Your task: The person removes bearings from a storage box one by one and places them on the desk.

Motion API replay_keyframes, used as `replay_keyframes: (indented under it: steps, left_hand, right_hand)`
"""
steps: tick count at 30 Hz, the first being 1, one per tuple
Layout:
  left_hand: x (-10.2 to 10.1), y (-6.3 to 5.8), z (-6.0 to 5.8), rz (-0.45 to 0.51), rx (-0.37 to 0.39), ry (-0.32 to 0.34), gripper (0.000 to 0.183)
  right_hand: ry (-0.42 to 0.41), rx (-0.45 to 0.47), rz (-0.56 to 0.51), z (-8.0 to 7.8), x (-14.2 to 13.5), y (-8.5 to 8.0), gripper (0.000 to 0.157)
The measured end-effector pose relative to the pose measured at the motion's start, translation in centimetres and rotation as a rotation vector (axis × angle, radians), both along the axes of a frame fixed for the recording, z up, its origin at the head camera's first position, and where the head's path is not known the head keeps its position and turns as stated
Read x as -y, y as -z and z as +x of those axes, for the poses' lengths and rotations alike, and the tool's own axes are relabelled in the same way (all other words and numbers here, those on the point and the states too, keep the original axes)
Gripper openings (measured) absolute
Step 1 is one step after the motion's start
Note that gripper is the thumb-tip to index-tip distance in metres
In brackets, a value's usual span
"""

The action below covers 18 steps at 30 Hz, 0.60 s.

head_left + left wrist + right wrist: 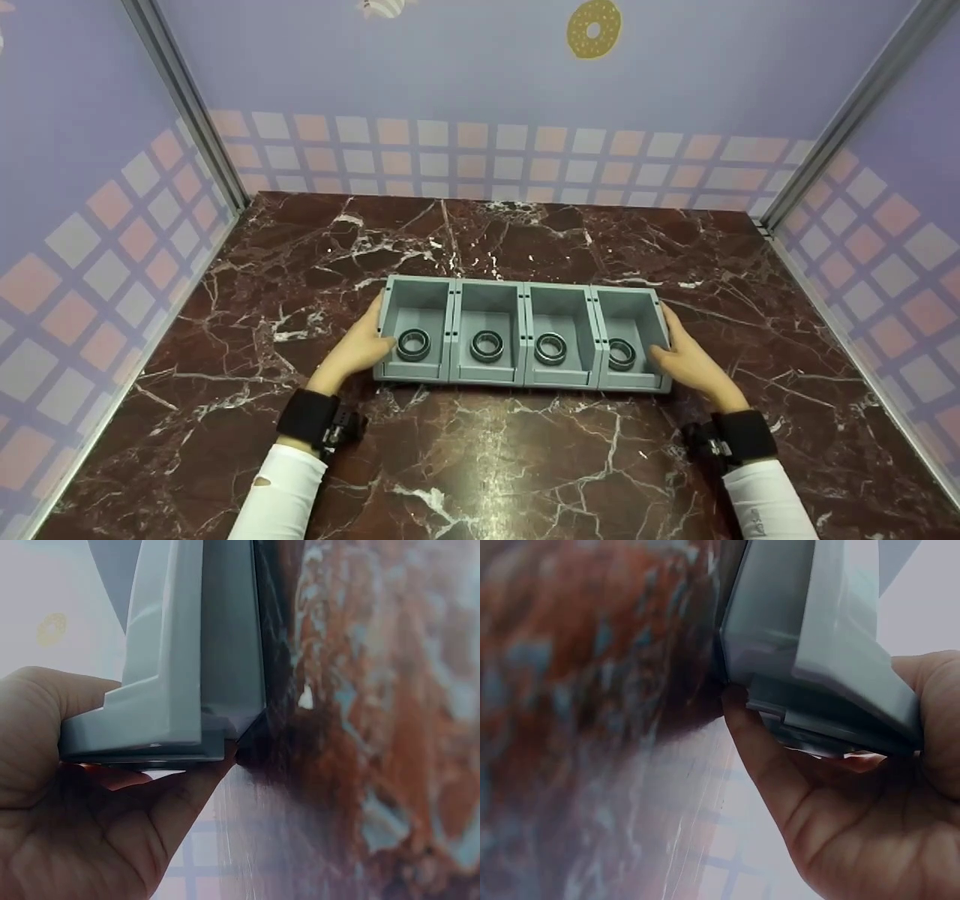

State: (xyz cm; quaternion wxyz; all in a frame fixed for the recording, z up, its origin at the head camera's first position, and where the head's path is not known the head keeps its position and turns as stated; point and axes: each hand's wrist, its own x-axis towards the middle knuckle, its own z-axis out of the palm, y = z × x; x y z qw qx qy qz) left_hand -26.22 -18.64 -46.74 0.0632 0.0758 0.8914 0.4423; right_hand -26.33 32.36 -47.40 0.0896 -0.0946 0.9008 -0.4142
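A row of several joined grey-blue storage bins (486, 376) sits on the marble-patterned tabletop, with one dark-rimmed ball bearing (487, 332) lying in each compartment. My left hand (356, 351) grips the row's left end, its thumb over the side wall. At the opposite end, my right hand (694, 365) holds the outer wall the same way, with the thumb near the rightmost bearing (622, 342). The left wrist view shows the fingers against the outer side of the end bin (169, 701). In the right wrist view, fingers reach down that bin's side (832, 652) to the tabletop.
The dark red marble tabletop (495, 465) extends around the bins. Purple panels with a checked band (435, 154) stand at the back and both sides, joined by grey metal corner posts (187, 97). Each wrist wears a black strap with a camera (337, 431).
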Motion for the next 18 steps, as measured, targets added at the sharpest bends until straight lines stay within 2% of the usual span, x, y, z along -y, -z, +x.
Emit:
replay_keyframes:
  steps: [5,18]
  left_hand:
    - [0.0,0.1,-0.5,-0.006,0.017,0.006,0.091]
    - [0.0,0.3,-1.7,0.031,-0.01,-0.001,0.093]
  right_hand:
    - [0.012,-0.005,0.005,-0.3,0.0,0.0,0.084]
    - [0.022,0.007,-0.021,-1.2,0.2,0.1,0.084]
